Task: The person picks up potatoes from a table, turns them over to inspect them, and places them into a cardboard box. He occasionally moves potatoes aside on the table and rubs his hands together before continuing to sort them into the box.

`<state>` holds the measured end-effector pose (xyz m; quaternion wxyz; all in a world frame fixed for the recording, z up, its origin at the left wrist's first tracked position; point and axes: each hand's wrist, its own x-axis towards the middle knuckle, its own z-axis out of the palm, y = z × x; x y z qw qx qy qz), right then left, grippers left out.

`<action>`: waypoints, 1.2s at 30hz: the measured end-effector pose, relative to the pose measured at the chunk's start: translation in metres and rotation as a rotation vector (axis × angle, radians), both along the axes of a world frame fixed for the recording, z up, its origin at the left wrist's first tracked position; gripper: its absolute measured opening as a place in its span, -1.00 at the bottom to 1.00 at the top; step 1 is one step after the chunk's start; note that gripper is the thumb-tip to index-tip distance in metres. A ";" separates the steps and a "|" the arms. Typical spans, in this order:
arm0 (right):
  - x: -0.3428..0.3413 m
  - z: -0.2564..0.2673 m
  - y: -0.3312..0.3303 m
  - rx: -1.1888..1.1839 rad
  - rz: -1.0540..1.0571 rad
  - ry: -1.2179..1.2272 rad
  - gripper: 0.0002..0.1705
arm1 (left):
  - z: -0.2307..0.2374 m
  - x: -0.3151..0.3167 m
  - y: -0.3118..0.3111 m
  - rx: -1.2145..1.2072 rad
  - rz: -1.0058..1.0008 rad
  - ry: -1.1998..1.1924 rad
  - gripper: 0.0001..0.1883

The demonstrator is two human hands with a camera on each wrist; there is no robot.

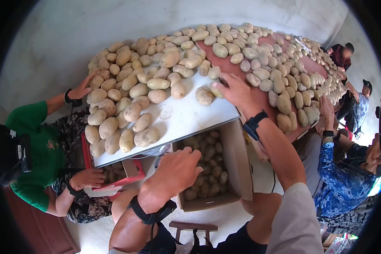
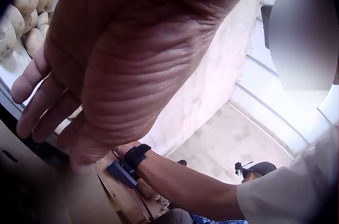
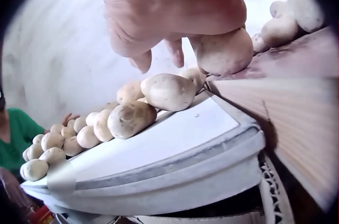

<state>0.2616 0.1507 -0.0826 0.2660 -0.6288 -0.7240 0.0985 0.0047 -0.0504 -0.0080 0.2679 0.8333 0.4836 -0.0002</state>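
My right hand (image 1: pixel 239 91) reaches over the junction of the white board (image 1: pixel 186 114) and reddish tabletop (image 1: pixel 211 57). In the right wrist view a potato (image 3: pixel 225 54) lies under its palm, the outer fingers hidden behind it. Thumb and forefinger point toward a greenish potato (image 1: pixel 217 89) on the board, with another potato (image 1: pixel 204 96) beside that one. My left hand (image 1: pixel 171 169) hovers over a cardboard box (image 1: pixel 239 161) of potatoes. Seen from the left wrist, its palm (image 2: pixel 137 75) is bare and its fingers extend loosely.
Many potatoes (image 1: pixel 146 101) cover the board's left and far sides, and more (image 1: pixel 283 84) spread over the reddish tabletop. At left, a person in green (image 1: pixel 38 144) works beside a red box (image 1: pixel 86 154). Other people sit along the right side. A small wooden stool (image 1: pixel 192 226) stands below.
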 end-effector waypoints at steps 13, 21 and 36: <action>-0.102 -0.024 -0.031 0.095 0.330 -0.122 -0.47 | -0.002 -0.005 0.012 -0.028 0.041 0.033 -0.59; -0.072 -0.012 -0.025 0.215 0.396 0.065 -0.63 | -0.006 -0.016 0.016 0.017 0.052 0.004 -0.60; -0.018 -0.024 -0.055 0.092 0.114 -0.008 -0.52 | -0.006 -0.015 0.015 0.041 0.039 -0.050 -0.62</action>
